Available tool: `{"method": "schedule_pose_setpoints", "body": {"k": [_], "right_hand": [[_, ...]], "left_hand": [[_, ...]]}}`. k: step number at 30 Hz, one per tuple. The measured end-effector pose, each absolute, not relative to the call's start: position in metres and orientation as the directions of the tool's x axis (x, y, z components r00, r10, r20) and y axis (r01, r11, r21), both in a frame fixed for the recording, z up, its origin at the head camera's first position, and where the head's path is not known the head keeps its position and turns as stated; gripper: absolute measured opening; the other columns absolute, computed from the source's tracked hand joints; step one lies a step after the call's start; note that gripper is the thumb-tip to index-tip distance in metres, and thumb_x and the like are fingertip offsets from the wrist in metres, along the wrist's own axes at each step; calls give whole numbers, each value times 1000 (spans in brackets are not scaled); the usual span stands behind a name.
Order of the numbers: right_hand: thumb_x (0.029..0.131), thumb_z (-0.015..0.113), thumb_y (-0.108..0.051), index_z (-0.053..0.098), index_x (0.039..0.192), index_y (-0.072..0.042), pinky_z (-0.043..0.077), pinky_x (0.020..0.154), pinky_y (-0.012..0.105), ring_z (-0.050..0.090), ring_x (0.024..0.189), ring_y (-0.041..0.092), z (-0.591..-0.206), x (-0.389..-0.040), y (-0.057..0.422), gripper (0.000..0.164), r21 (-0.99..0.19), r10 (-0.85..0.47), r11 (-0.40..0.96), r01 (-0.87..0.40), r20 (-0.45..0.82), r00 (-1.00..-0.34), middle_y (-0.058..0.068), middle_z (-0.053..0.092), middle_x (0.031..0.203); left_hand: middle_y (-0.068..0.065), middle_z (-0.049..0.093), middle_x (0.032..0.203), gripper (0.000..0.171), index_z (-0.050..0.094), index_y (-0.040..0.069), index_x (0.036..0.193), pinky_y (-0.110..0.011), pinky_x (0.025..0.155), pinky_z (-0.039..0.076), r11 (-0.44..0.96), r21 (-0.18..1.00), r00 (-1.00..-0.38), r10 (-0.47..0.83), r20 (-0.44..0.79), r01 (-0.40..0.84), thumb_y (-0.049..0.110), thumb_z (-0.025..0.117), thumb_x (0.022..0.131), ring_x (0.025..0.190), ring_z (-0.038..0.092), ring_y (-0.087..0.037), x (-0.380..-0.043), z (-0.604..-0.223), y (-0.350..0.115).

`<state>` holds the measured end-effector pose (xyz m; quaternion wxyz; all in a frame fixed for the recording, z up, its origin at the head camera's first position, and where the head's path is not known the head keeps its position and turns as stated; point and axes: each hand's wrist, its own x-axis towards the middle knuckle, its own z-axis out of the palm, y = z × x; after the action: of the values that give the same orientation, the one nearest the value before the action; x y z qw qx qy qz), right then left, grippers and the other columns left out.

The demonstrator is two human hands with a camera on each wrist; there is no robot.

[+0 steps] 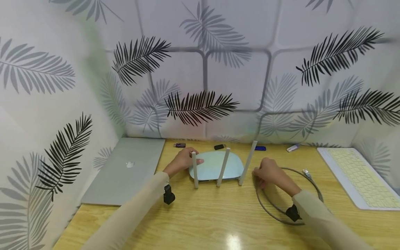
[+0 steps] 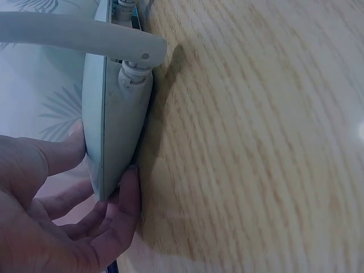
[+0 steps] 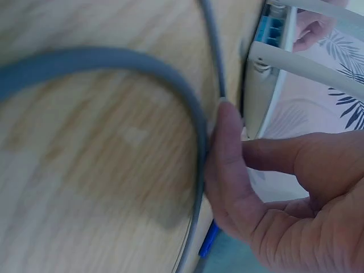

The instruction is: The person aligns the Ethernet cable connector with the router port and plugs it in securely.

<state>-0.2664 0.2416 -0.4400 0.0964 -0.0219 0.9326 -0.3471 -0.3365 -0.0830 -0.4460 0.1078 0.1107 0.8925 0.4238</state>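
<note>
The right hand (image 1: pixel 271 172), nearer the looped grey cable (image 3: pixel 102 58), pinches it just right of the router (image 1: pixel 209 164), whose left end the left hand (image 1: pixel 182 161) grips.

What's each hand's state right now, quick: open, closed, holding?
Left hand: closed, holding the white router by its edge.
Right hand: closed, holding the gray cable.

head: above bench (image 1: pixel 200 218), facing forward and down, farthest | left wrist: close, sideways, router (image 2: pixel 119 119) frame left | right wrist: close, sideways, router upper right | shared: router
</note>
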Motion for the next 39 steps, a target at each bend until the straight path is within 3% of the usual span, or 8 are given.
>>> {"method": "schedule_pose_setpoints", "body": {"k": [5,10,17,22,27,32,39], "right_hand": [[84,58,-6,54,50,0,57,47,34,66,43,22,-433,-266,240,35,-647,-102,760,54,-200,-974,13,63,48],[90,60,-15,67,65,7,59,52,35,69,51,24,-433,-260,245,34,-700,-137,709,85,-255,-957,12,68,57],[98,58,-18,58,91,7,61,65,33,71,64,15,-439,-247,262,26,-867,-214,416,276,-388,-897,5,71,74],[103,53,-23,58,111,10,61,73,30,71,76,12,-442,-234,269,34,-910,-325,263,322,-398,-858,3,72,87],[103,52,-26,59,118,6,60,78,28,71,82,10,-445,-219,261,36,-906,-370,152,394,-422,-827,0,71,92],[103,52,-20,52,126,13,59,86,31,70,88,12,-448,-205,242,40,-896,-362,91,435,-436,-824,4,70,98],[102,52,-15,54,122,14,58,88,33,71,88,13,-456,-192,219,35,-898,-345,60,435,-428,-835,7,69,98]], "left_hand": [[-17,63,121,47,61,6,126,-44,87,54,615,781,-954,284,-91,109,30,74,88,106,61,-31,-337,-445,-83],[-17,62,120,48,61,6,127,-41,82,54,615,782,-953,286,-101,102,31,74,88,100,61,-29,-335,-444,-82],[-16,62,116,49,61,7,128,-36,76,52,614,784,-954,280,-107,93,32,75,88,92,59,-26,-335,-446,-81],[-16,62,119,50,60,7,129,-37,78,53,618,780,-953,283,-105,97,32,74,88,97,61,-26,-336,-446,-81],[-15,63,121,49,59,6,130,-38,80,55,613,783,-952,289,-103,101,31,73,89,101,62,-28,-336,-446,-82],[-15,63,119,50,59,6,130,-37,79,55,613,783,-952,289,-105,100,32,74,89,99,62,-27,-337,-447,-83],[-16,61,121,51,59,7,130,-38,80,54,638,765,-952,279,-123,89,33,73,89,98,61,-27,-335,-444,-82]]}}
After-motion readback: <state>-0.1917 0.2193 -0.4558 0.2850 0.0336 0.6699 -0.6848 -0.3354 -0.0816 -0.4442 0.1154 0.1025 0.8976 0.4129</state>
